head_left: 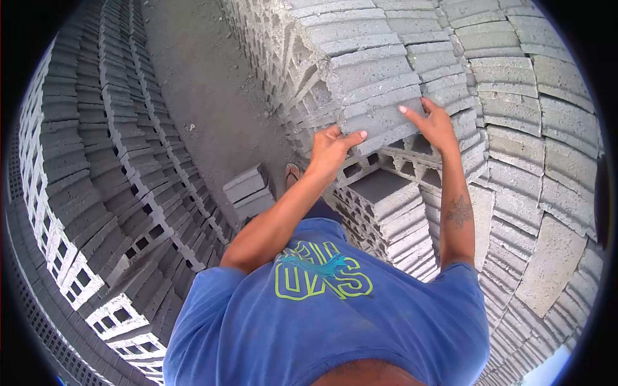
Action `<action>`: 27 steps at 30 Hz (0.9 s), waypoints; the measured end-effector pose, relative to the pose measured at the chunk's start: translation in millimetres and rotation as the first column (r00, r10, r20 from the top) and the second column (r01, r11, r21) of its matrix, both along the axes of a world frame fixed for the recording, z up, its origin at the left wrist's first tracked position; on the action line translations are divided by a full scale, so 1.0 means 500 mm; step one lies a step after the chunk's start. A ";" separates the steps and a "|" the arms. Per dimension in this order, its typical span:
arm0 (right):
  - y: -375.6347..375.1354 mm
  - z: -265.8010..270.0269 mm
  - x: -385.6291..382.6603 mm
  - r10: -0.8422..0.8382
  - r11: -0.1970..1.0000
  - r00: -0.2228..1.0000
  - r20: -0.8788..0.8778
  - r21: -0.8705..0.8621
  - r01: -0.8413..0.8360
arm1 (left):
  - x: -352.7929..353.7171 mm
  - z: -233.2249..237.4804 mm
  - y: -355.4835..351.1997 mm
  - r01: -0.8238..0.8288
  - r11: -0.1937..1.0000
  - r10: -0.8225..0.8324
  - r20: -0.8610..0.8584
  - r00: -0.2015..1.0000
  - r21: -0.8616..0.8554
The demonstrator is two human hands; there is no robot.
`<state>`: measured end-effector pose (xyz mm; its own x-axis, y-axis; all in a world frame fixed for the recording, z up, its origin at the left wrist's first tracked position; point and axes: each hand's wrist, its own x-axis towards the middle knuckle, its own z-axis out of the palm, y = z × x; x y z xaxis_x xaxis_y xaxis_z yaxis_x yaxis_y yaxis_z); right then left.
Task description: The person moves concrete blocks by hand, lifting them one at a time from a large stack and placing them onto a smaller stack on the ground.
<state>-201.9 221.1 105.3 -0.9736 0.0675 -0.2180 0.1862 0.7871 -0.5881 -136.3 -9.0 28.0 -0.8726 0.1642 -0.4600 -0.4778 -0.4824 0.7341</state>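
- Head view: the left hand [333, 152] grasps one end of a grey concrete block [381, 121], its thumb laid over the top face and its other fingers bent around the end, partly out of sight.
- The right hand [432, 125] grips the same block near the opposite end, with the thumb on the top face and the index finger stretched along the edge; the remaining fingers are hidden from the camera.
- The concrete block lies between the two hands, at the near end of a row of blocks [367, 67] that runs on beyond the hands (whether it is raised or resting on what lies under it, I cannot tell).
- Just under the hands, a course of hollow blocks [393, 166] shows its dark openings, and nearer the body than that a lower stack [402, 215] drops away below the right hand.
- To the right of the right hand, tightly packed blocks [512, 116] spread out in curving rows.
- To the left of the left hand and nearer the body, a few loose blocks [248, 192] sit on the ground, with a sandalled foot [293, 175] between them and the left forearm.
- Farther left of the left hand runs a strip of bare ground [206, 90], and past it a long wall of stacked blocks [96, 154].
- Behind both hands is a blue shirt [322, 328] with yellow-green lettering; a tattoo [459, 211] marks the right forearm.
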 end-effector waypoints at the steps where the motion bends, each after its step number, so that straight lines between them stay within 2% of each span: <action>1: 0.001 0.002 -0.008 0.050 0.999 0.994 0.095 -0.014 -0.049 | 0.000 0.000 -0.003 0.039 0.999 -0.039 -0.002 0.999 -0.012; 2: 0.014 -0.008 -0.025 0.030 0.996 0.984 0.178 -0.090 -0.014 | 0.000 0.001 -0.006 0.026 1.000 -0.026 0.010 1.000 -0.008; 3: 0.017 -0.016 -0.036 0.035 0.996 0.982 0.186 -0.084 -0.019 | -0.003 0.010 -0.009 0.041 0.999 -0.040 0.013 0.999 -0.022; 5: 0.023 -0.028 -0.043 -0.020 0.949 0.943 0.333 -0.290 0.123 | -0.003 0.020 -0.011 0.061 0.998 -0.061 0.027 0.998 -0.029; 8: 0.038 -0.056 -0.037 -0.054 0.942 0.945 0.323 -0.296 0.155 | 0.003 0.019 -0.017 0.081 0.994 -0.079 0.032 0.996 -0.075; 10: 0.024 -0.053 -0.031 -0.041 0.948 0.955 0.293 -0.292 0.131 | 0.017 -0.002 -0.030 0.010 0.994 -0.014 0.030 0.999 0.112; 11: 0.006 -0.055 -0.017 -0.024 0.949 0.963 0.267 -0.296 0.106 | 0.025 -0.020 -0.038 -0.006 0.995 0.003 0.034 0.999 0.096; 12: -0.032 -0.022 -0.009 0.004 0.917 0.951 0.309 -0.381 0.120 | 0.030 -0.040 -0.043 0.049 0.997 -0.050 0.026 0.998 0.063; 13: -0.046 -0.022 0.002 -0.020 0.931 0.970 0.244 -0.349 0.107 | 0.029 -0.054 -0.055 0.088 0.996 -0.088 0.016 0.996 0.020; 14: -0.052 -0.023 0.002 -0.019 0.941 0.986 0.168 -0.330 0.075 | 0.032 -0.049 -0.058 0.047 0.997 -0.048 0.016 0.999 0.065; 15: -0.057 -0.016 0.003 0.015 0.927 0.979 0.203 -0.369 0.062 | 0.038 -0.040 -0.054 -0.023 0.995 0.023 0.004 1.000 0.100; 16: -0.049 -0.022 0.005 0.052 0.907 0.970 0.236 -0.418 0.053 | 0.043 -0.047 -0.063 0.047 0.998 -0.045 0.040 0.998 -0.043; 17: -0.059 -0.013 0.009 0.122 0.872 0.957 0.262 -0.489 0.022 | 0.051 -0.085 -0.052 0.031 0.999 -0.031 -0.001 1.000 0.009; 18: -0.073 -0.003 0.018 0.133 0.864 0.948 0.289 -0.503 0.032 | 0.061 -0.013 -0.102 0.072 0.993 -0.069 0.045 0.997 -0.091; 19: -0.047 -0.031 0.016 0.162 0.865 0.945 0.285 -0.501 0.002 | 0.071 -0.051 -0.090 -0.005 0.998 -0.001 -0.094 0.996 -0.068; 20: -0.021 -0.067 0.002 0.182 0.873 0.943 0.280 -0.486 -0.025 | 0.083 -0.028 -0.118 0.014 0.996 -0.016 -0.024 1.000 -0.089; 21: 0.063 -0.157 -0.063 0.421 0.857 0.893 0.160 -0.392 -0.334 | 0.081 -0.053 -0.120 0.078 0.961 -0.080 0.004 0.997 -0.265; 22: -0.026 -0.156 -0.085 0.535 0.791 0.832 0.148 -0.434 -0.431 | 0.086 -0.073 -0.116 0.005 0.983 -0.013 -0.041 0.999 -0.184; 23: -0.072 -0.076 -0.023 0.362 0.919 0.891 0.274 -0.265 -0.292 | 0.090 -0.074 -0.125 -0.029 0.990 0.026 -0.027 0.999 -0.141; 24: -0.088 -0.024 0.024 0.119 0.993 0.931 0.346 -0.050 -0.108 | 0.095 -0.071 -0.131 -0.025 0.996 0.023 -0.023 0.999 -0.082; 25: -0.099 -0.020 0.030 0.130 0.991 0.933 0.335 -0.046 -0.122 | 0.100 -0.070 -0.140 -0.039 0.996 0.037 -0.036 0.999 -0.078; 26: -0.109 -0.025 0.037 0.096 0.972 0.953 0.289 0.180 -0.152 | 0.111 -0.073 -0.149 -0.091 0.989 0.082 -0.082 0.993 -0.119; 27: -0.121 -0.029 0.042 0.080 0.901 0.968 0.238 0.398 -0.172 | 0.122 -0.074 -0.160 -0.152 0.976 0.134 -0.124 0.983 -0.156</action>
